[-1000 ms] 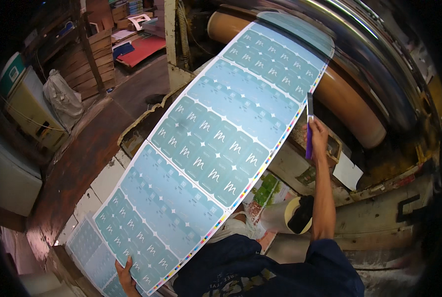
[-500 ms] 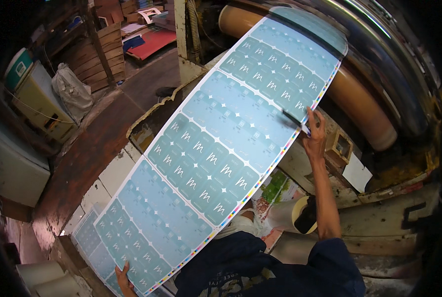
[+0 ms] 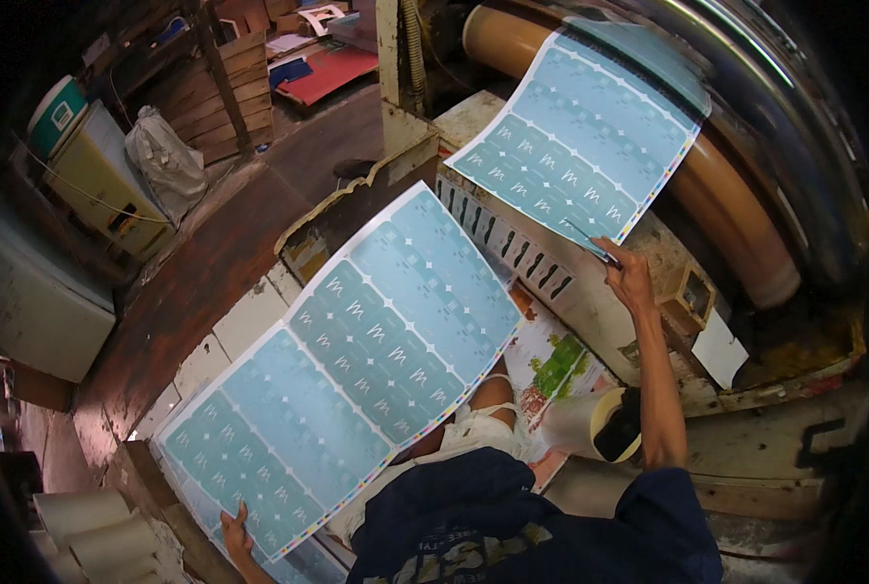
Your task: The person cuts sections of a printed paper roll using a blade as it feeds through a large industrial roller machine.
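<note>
A printed sheet (image 3: pixel 357 355) in teal and pale blue lies slanted across the lower left, its far end curling upward. My left hand (image 3: pixel 237 533) pinches its near edge, thumb on top and the other fingers hidden below. Apart from it, a second printed length (image 3: pixel 590 122) hangs from the rollers at the upper right, with a cut lower edge. At that edge's right corner, my right hand (image 3: pixel 631 279) grips a slim cutting tool (image 3: pixel 612 259), its thin blade pointing left. Whether this is scissors or a knife, I cannot tell.
Brown rollers (image 3: pixel 722 209) and a shiny metal cylinder (image 3: pixel 712 39) stand at the right. A small wooden box (image 3: pixel 687 297) sits on the machine's ledge. Near my right forearm lies a film roll (image 3: pixel 580 428). Several rolls (image 3: pixel 89 521) are at the lower left.
The one long sheet is now two separate pieces. The near piece has dropped back toward me, still in my left hand. My right hand stays near the cut edge with the tool.
</note>
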The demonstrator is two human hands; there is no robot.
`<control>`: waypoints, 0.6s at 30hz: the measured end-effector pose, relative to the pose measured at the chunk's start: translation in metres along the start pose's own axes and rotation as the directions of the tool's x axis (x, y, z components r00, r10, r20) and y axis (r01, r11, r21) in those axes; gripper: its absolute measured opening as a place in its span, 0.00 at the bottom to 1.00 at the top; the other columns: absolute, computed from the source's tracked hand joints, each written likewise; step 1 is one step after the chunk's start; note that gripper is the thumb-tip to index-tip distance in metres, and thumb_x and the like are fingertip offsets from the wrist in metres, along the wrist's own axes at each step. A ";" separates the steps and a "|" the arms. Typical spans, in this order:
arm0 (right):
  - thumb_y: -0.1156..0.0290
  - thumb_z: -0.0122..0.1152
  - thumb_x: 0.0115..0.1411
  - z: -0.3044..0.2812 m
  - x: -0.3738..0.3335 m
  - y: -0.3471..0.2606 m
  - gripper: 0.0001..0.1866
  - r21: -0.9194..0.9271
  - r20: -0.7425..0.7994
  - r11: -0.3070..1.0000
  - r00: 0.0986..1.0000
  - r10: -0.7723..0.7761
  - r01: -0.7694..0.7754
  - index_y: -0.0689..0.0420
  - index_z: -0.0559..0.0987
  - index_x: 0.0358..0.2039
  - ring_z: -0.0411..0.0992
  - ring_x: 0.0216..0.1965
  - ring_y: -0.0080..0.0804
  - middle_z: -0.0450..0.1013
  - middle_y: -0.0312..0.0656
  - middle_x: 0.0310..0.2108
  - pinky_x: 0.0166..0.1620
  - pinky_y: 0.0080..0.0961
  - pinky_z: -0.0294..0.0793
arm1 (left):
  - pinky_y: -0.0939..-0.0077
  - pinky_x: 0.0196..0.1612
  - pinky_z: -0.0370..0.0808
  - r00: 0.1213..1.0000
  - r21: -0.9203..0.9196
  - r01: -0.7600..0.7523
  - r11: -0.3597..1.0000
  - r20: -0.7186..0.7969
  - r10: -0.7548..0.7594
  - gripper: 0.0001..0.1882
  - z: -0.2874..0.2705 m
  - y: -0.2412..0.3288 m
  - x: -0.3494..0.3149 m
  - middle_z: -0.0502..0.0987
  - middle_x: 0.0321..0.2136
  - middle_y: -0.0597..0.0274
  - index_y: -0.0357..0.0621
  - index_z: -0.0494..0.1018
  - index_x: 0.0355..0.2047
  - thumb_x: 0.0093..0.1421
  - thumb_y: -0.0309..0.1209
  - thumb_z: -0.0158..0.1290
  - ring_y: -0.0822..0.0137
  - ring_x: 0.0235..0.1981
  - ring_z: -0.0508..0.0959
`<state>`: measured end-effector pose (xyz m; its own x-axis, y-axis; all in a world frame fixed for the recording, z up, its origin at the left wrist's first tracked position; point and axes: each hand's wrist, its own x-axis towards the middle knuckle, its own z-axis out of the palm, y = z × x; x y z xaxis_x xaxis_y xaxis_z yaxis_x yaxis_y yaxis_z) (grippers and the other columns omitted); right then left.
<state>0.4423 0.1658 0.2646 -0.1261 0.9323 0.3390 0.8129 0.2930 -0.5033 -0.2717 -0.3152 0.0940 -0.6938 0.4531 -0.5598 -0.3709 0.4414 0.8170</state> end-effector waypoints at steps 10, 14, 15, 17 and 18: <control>0.85 0.53 0.48 0.060 -0.076 -0.119 0.26 0.168 0.040 0.974 0.988 0.149 -0.153 0.52 0.79 0.48 0.77 0.46 0.43 0.73 0.58 0.47 0.44 0.29 0.74 | 0.68 0.44 0.75 0.966 -0.070 -0.160 0.985 0.195 0.170 0.19 0.096 -0.028 0.108 0.77 0.41 0.59 0.36 0.70 0.48 0.55 0.20 0.59 0.65 0.39 0.77; 0.84 0.53 0.48 0.069 -0.105 -0.151 0.25 0.198 -0.018 0.980 0.999 0.032 -0.027 0.53 0.79 0.48 0.76 0.48 0.43 0.72 0.59 0.49 0.45 0.29 0.74 | 0.68 0.42 0.76 0.957 -0.143 -0.222 0.964 0.156 0.244 0.19 0.118 -0.061 0.143 0.78 0.39 0.59 0.37 0.70 0.48 0.56 0.19 0.58 0.63 0.37 0.77; 0.85 0.52 0.48 0.070 -0.112 -0.157 0.26 0.210 -0.019 0.977 0.999 0.034 -0.029 0.53 0.79 0.48 0.75 0.50 0.43 0.72 0.59 0.49 0.45 0.28 0.74 | 0.68 0.42 0.76 0.957 -0.143 -0.221 0.965 0.159 0.243 0.19 0.125 -0.064 0.150 0.78 0.39 0.59 0.37 0.70 0.48 0.56 0.19 0.58 0.63 0.37 0.77; 0.86 0.50 0.47 0.074 -0.124 -0.170 0.27 0.231 -0.021 0.973 0.999 0.032 -0.027 0.53 0.79 0.49 0.72 0.53 0.44 0.71 0.59 0.50 0.45 0.27 0.73 | 0.67 0.42 0.76 0.983 -0.084 -0.090 0.992 0.154 0.103 0.23 0.139 -0.068 0.161 0.77 0.41 0.58 0.39 0.67 0.52 0.55 0.18 0.57 0.62 0.39 0.77; 0.86 0.49 0.46 0.074 -0.130 -0.179 0.28 0.260 -0.006 0.965 0.999 0.048 -0.045 0.53 0.79 0.49 0.72 0.53 0.45 0.70 0.59 0.50 0.45 0.26 0.73 | 0.66 0.43 0.76 0.952 -0.133 -0.268 0.954 0.119 0.284 0.29 0.152 -0.072 0.160 0.75 0.44 0.57 0.43 0.62 0.57 0.55 0.17 0.56 0.63 0.41 0.76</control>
<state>0.2711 0.0076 0.2523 -0.0831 0.9439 0.3195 0.6423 0.2959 -0.7070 -0.2620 -0.1564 -0.0759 -0.6921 0.6483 -0.3175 -0.2501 0.1972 0.9479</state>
